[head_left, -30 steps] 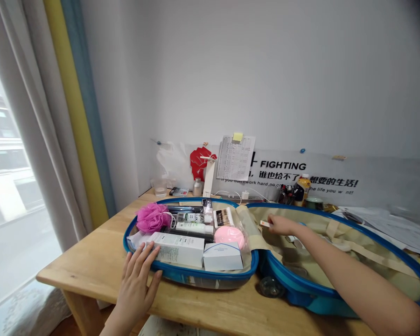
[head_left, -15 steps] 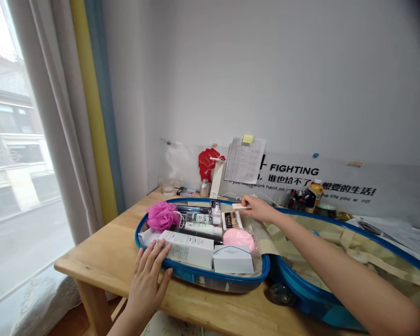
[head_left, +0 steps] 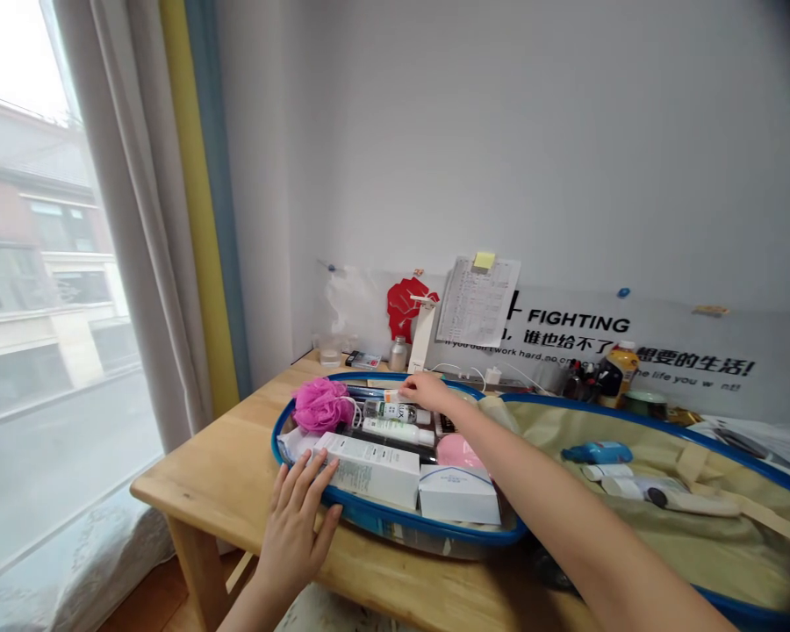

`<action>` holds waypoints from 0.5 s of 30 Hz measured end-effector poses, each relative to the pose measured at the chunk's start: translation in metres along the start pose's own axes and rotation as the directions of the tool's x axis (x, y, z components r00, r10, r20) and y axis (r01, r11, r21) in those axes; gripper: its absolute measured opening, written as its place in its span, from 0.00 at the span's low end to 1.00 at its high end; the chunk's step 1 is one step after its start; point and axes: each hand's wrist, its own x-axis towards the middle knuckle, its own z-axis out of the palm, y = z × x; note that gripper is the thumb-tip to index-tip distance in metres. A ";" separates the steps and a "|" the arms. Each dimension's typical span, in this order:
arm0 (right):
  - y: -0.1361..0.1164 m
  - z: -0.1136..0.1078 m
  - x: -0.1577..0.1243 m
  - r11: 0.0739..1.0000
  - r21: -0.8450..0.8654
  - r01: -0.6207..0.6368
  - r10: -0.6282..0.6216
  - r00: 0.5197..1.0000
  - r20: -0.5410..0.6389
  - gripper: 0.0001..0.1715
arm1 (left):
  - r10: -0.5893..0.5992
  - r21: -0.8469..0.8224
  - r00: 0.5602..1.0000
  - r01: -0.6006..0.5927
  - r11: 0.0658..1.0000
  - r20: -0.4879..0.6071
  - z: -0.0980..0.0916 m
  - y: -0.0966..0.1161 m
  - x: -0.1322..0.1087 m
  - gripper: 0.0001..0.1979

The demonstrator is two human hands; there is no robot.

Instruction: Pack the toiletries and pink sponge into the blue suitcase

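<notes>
My left hand lies with fingers spread on the near left rim of an open blue-edged case, fingertips at a long white box. Toward the back of this half, my right hand is closed on a small white item with an orange patch; its exact kind I cannot make out. Around it lie a pink bath puff, a clear LUX bottle, a white tube, a pink oval case and a shorter white box. The right hand partly covers a pack of cotton swabs.
The case's other half holds a blue bottle and several white tubes and bottles. Behind the case stand a white lamp, a small jar and a yellow-labelled bottle. The wooden table ends at left, by the curtain.
My right hand has moved left across the case with the small white item, from beside the cotton swabs to above the LUX bottle. The view has shifted slightly; my left hand stays on the rim.
</notes>
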 end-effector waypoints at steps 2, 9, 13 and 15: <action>-0.001 0.004 -0.002 1.000 -0.020 -0.009 0.009 1.000 0.006 0.19 | -0.004 0.001 1.000 0.004 1.000 0.003 0.000 0.000 0.000 0.28; 0.003 0.001 -0.015 0.995 -0.081 -0.049 0.041 0.995 -0.096 0.20 | 0.006 -0.001 1.000 -0.006 1.000 -0.003 0.000 0.000 0.001 0.28; 0.029 -0.024 -0.021 0.993 -0.072 -0.090 0.080 0.989 -0.127 0.19 | 0.004 -0.003 1.000 -0.004 1.000 -0.008 -0.001 0.000 0.002 0.27; 0.055 -0.042 -0.030 0.990 -0.068 -0.125 0.117 0.986 -0.121 0.19 | -0.001 -0.008 1.000 0.001 1.000 -0.008 -0.001 0.000 0.002 0.27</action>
